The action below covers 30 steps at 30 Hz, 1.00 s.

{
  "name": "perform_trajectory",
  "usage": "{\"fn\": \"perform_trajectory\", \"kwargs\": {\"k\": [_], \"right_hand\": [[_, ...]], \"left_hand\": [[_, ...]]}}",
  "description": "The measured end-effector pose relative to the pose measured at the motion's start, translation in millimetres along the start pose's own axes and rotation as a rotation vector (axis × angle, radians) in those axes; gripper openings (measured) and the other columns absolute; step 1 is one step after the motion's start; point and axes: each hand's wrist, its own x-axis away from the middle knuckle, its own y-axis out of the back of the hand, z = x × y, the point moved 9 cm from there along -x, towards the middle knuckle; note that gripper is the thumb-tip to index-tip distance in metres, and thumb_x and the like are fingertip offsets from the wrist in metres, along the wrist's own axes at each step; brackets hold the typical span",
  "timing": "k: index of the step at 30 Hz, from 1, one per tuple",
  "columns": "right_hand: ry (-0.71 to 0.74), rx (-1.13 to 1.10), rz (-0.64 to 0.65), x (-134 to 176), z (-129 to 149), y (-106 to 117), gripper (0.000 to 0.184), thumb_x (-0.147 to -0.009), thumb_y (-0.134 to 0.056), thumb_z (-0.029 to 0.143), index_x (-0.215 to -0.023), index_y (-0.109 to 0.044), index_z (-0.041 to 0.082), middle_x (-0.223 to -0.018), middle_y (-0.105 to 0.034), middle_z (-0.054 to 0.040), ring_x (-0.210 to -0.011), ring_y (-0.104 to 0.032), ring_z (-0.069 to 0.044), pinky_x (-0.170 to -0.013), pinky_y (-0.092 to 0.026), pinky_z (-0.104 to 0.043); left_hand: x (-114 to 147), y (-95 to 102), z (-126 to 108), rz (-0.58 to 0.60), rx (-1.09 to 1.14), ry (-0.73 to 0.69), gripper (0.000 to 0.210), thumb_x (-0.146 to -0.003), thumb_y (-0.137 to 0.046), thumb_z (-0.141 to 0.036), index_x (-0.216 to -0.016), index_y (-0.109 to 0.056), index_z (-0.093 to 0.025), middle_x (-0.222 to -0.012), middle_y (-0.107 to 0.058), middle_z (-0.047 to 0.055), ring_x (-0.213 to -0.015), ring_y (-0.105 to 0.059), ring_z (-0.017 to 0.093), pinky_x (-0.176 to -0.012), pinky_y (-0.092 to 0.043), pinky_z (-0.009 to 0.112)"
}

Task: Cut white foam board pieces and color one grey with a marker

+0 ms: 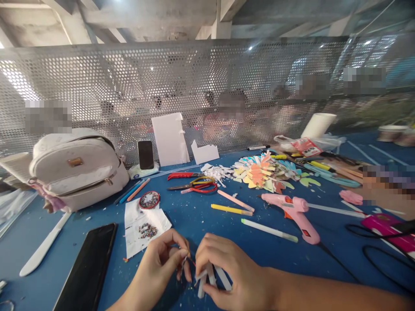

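Observation:
My left hand (pixel 165 263) is closed in a pinch on a thin dark strand (pixel 183 262), whose exact kind is too small to tell. Close beside it, my right hand (pixel 231 270) curls its fingers around several white strips (pixel 211 276) that fan downward over the table. Just beyond my left hand lies a white paper sheet (pixel 132 235) bearing a pile of small mixed beads (pixel 148 231) and a red-rimmed round dish (pixel 149 200) with more bits in it.
A pink glue gun (pixel 292 207) lies to the right, its cord trailing forward. Felt-tip pens (pixel 269 230), red-handled scissors (pixel 202 186) and colourful paper cutouts (pixel 256 170) spread across the middle. At left are a black phone (pixel 86 270), white knife (pixel 45 246) and pale backpack (pixel 76 172).

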Motion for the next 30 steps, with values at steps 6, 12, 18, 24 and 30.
{"fn": "perform_trajectory", "kwargs": {"k": [6,12,18,24,30], "right_hand": [[-0.308,-0.153,-0.016,2,-23,1,0.007,-0.087,-0.055,0.018,-0.091,-0.060,0.020,-0.085,-0.063,-0.0022,-0.077,-0.057,-0.015,-0.073,-0.045,-0.027],[-0.492,-0.265,-0.049,8,-40,-4,0.006,-0.083,-0.071,0.025,-0.084,-0.066,0.020,-0.081,-0.066,-0.0008,-0.076,-0.058,-0.015,-0.070,-0.042,-0.026],[-0.575,-0.414,-0.091,8,-46,-6,0.009,-0.084,-0.068,0.025,-0.078,-0.067,0.018,-0.071,-0.063,0.0004,-0.066,-0.054,-0.013,-0.063,-0.040,-0.025],[-0.595,-0.493,-0.095,10,-44,-5,0.014,-0.085,-0.068,0.030,-0.079,-0.064,0.018,-0.073,-0.062,0.0001,-0.065,-0.056,-0.013,-0.061,-0.043,-0.023],[-0.586,-0.502,-0.116,13,-47,-5,0.013,-0.084,-0.068,0.029,-0.084,-0.066,0.016,-0.073,-0.061,0.0004,-0.064,-0.054,-0.011,-0.061,-0.042,-0.022]], "left_hand": [[1,-3.4,-2,0.006,-0.007,-0.010,0.042,-0.086,-0.072,-0.053,-0.080,-0.057,-0.014,-0.071,-0.063,0.000,-0.051,-0.065,0.011,-0.049,-0.044,0.019],[2,-9.2,-4,0.008,-0.013,-0.033,0.039,-0.086,-0.072,-0.050,-0.080,-0.058,-0.014,-0.067,-0.061,-0.002,-0.050,-0.065,0.011,-0.048,-0.044,0.018],[3,-10.5,-4,-0.037,-0.046,-0.070,0.036,-0.088,-0.071,-0.047,-0.081,-0.061,-0.014,-0.071,-0.064,0.000,-0.051,-0.063,0.009,-0.051,-0.045,0.017],[4,-10.0,-6,-0.086,-0.048,-0.117,0.034,-0.087,-0.072,-0.045,-0.081,-0.062,-0.014,-0.076,-0.065,0.001,-0.052,-0.064,0.009,-0.050,-0.046,0.018],[6,-10.9,-8,-0.107,-0.056,-0.181,0.029,-0.088,-0.071,-0.042,-0.082,-0.064,-0.015,-0.087,-0.064,0.001,-0.052,-0.065,0.008,-0.051,-0.047,0.017]]}}
